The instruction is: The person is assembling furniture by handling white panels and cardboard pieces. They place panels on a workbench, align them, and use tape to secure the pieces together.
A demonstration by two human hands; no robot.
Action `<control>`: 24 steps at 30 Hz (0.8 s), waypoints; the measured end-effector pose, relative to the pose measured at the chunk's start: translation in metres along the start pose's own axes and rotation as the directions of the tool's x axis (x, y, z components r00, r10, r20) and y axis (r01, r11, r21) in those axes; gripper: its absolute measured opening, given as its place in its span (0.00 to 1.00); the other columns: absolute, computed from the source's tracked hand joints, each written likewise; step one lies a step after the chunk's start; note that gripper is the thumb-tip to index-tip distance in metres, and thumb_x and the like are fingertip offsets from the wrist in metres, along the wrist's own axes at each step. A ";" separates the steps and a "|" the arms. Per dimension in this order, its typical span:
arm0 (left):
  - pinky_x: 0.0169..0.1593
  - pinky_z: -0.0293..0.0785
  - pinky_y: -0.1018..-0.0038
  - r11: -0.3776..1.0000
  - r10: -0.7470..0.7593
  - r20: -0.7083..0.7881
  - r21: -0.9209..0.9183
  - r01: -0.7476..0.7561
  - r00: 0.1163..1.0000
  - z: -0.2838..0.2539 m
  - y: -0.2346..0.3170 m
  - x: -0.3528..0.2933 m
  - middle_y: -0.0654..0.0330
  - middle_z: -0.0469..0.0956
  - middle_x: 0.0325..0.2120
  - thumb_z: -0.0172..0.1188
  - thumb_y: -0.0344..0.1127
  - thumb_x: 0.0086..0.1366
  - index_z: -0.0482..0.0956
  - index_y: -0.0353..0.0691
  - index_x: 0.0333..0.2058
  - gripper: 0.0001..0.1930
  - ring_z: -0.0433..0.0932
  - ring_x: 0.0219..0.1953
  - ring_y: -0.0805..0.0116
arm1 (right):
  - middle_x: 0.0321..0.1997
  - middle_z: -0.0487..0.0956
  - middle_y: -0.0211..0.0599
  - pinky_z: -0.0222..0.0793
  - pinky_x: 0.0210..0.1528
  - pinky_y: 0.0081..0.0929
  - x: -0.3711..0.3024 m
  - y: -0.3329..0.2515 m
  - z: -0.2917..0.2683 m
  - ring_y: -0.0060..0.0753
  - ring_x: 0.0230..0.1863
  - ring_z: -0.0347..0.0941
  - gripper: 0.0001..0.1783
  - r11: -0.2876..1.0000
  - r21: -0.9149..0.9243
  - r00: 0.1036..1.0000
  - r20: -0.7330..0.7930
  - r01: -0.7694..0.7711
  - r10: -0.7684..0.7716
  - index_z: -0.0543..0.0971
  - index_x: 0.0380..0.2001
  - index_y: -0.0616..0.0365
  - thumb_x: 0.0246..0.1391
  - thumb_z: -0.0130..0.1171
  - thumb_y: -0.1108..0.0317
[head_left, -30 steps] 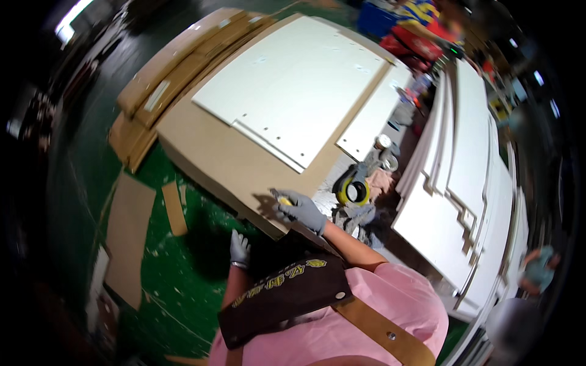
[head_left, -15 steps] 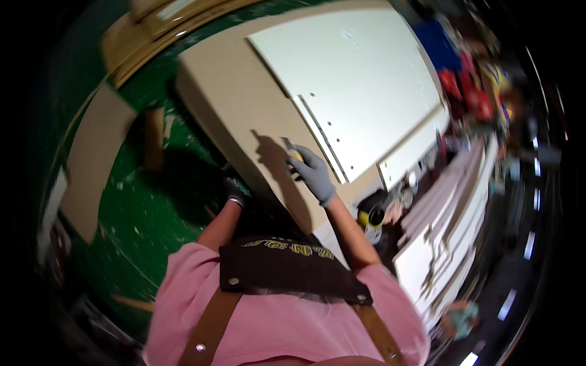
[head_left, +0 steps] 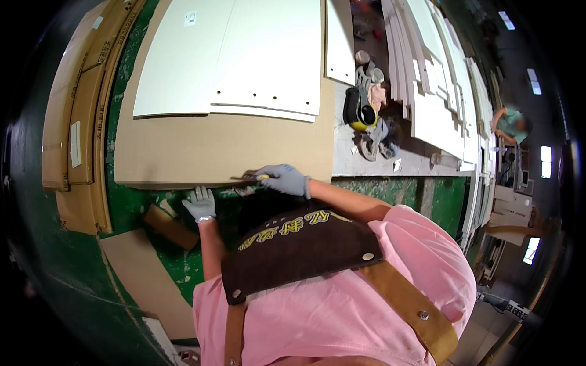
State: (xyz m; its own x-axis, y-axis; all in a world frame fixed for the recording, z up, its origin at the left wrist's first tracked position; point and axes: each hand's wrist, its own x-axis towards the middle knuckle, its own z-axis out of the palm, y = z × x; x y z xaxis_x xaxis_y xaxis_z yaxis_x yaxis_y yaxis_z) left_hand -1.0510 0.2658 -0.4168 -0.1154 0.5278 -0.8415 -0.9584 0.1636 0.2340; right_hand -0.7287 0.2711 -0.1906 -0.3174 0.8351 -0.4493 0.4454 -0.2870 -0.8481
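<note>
The person's two hands are apart at the near edge of a broad, flat brown cardboard sheet (head_left: 226, 149). The right hand (head_left: 285, 180), in a grey work glove, is closed around a slim hand tool with a yellow handle (head_left: 264, 177), which lies at the near edge of the cardboard, right of its middle, its thin dark end pointing left. The left hand (head_left: 200, 204), in a matching grey glove, is open and holds nothing, its fingers spread toward the same edge farther left; whether the fingertips touch the cardboard, I cannot tell. On the far part of the cardboard lies a large flat white panel (head_left: 268, 55) with a row of small dark holes near its near edge, and just to its right a narrower white panel (head_left: 340, 43). Right of the cardboard, a black and yellow rounded object (head_left: 360, 113) rests beside crumpled grey cloth (head_left: 373, 141) and a peach-coloured cloth (head_left: 377, 96). Farther right stand long stacked white boards (head_left: 436, 116), with a person in a green top (head_left: 514, 125) beyond them. On the left, flat brown cardboard boxes (head_left: 82, 104) are stacked above the green floor (head_left: 49, 244).
</note>
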 end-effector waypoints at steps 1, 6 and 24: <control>0.72 0.46 0.53 0.992 0.070 0.042 0.107 -0.074 0.997 0.006 0.008 -0.001 0.61 0.46 0.73 0.40 0.74 0.64 0.42 0.54 0.72 0.47 0.47 0.74 0.54 | 0.35 0.83 0.40 0.75 0.40 0.29 -0.008 0.015 -0.006 0.30 0.34 0.80 0.17 0.999 0.012 0.999 -0.035 -0.040 0.040 0.79 0.49 0.54 0.59 0.57 0.59; 0.65 0.62 0.54 0.734 0.509 0.239 0.380 -0.562 0.827 0.060 0.038 -0.019 0.48 0.58 0.67 0.44 0.64 0.70 0.59 0.38 0.66 0.38 0.62 0.64 0.48 | 0.34 0.81 0.30 0.73 0.37 0.20 -0.066 0.076 -0.036 0.19 0.34 0.76 0.17 0.956 0.228 0.952 -0.196 -0.187 0.233 0.78 0.49 0.58 0.62 0.57 0.60; 0.72 0.36 0.47 -0.889 0.345 0.712 0.456 -0.029 0.612 0.145 -0.049 -0.060 0.43 0.47 0.71 0.46 0.62 0.67 0.52 0.47 0.71 0.40 0.44 0.73 0.42 | 0.29 0.80 0.37 0.70 0.29 0.27 -0.149 0.258 -0.148 0.24 0.24 0.73 0.23 0.965 0.163 0.436 -0.867 -0.207 0.240 0.75 0.57 0.55 0.57 0.57 0.65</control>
State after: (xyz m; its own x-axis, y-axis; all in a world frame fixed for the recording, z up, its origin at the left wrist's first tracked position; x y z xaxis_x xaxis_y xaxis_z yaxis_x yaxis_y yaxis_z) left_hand -0.9595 0.3466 -0.3073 -0.2155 0.9726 -0.0876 0.9749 0.2194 0.0382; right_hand -0.4429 0.1417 -0.3012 0.6947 0.7023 -0.1558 0.3592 -0.5263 -0.7707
